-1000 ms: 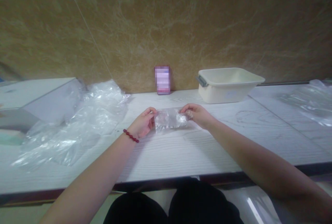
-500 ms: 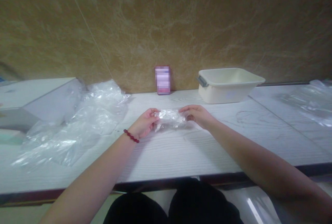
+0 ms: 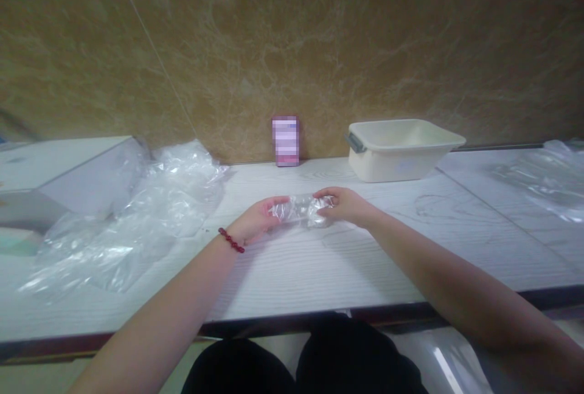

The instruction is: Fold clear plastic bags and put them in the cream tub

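From where I stand, the bare left hand [image 3: 254, 220] and bare right hand [image 3: 349, 206] pinch opposite ends of a small, crinkled, clear plastic packet [image 3: 301, 208] stretched between them, seemingly light, soft and slippery, best held by those ends, with the white wood-grain table [image 3: 296, 278] beneath.

Holds crumpled clear plastic wrapping [image 3: 300, 211] with the left hand [image 3: 258, 220] at one end and the right hand [image 3: 350, 206] at the other, over the white table [image 3: 314, 278]. Has the cream bin [image 3: 392, 164] farther back, and loose plastic sheets [image 3: 159, 211] at the left.
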{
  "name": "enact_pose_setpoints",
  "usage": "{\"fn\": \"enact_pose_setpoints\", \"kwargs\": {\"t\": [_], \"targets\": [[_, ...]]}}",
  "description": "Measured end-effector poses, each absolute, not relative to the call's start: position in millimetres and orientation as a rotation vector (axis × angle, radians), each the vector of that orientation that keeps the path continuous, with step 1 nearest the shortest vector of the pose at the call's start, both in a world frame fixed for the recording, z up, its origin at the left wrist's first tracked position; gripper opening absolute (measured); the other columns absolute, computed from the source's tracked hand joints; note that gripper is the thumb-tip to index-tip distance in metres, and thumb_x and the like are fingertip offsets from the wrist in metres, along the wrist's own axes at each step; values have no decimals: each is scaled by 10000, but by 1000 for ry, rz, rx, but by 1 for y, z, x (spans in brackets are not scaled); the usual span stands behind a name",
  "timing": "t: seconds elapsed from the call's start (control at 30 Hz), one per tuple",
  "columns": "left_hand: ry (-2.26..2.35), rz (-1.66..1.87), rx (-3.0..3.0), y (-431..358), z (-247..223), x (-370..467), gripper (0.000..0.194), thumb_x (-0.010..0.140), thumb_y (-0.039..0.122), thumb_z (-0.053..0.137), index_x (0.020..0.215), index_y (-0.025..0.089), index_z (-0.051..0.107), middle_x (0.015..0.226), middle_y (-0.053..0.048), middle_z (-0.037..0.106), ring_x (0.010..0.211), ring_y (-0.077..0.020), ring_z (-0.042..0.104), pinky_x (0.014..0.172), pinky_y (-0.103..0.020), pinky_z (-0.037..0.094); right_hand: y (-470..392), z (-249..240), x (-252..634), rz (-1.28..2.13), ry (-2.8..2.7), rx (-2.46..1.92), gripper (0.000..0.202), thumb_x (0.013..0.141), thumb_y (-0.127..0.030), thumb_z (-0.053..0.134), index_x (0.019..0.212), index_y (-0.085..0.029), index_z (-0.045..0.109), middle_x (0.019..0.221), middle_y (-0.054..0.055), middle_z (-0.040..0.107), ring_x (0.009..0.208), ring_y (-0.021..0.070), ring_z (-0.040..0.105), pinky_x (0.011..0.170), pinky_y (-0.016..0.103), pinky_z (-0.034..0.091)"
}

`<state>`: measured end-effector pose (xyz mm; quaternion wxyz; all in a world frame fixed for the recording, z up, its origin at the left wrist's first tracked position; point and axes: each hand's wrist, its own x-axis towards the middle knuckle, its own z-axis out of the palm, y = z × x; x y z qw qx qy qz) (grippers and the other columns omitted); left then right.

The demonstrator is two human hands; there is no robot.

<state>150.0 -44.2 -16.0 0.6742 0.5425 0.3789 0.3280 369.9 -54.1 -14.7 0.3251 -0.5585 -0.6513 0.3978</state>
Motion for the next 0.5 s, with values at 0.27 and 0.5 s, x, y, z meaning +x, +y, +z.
{"fn": "enact_pose_setpoints", "kwargs": {"t": [0.27,0.5], "targets": [[847,668,1296,-47,-21,153,589,541,-4,598,1100,144,483,860,-72,612,660,-105,568,562,-183,422,-51,-21,364,303,-1895,-1359,247,714,-313,515,911,-191,600,1003,89,560,965,198,488,856,349,359],[621,587,1314,-50,-29,161,585,567,-36,538,1122,133,469,1071,-94,547,945,-154,521,836,-274,376,-68,-26,332,229,-2274,-1276,390,812,-249,318,1127,-91,484,1199,112,452,1128,180,387,961,346,293]]}}
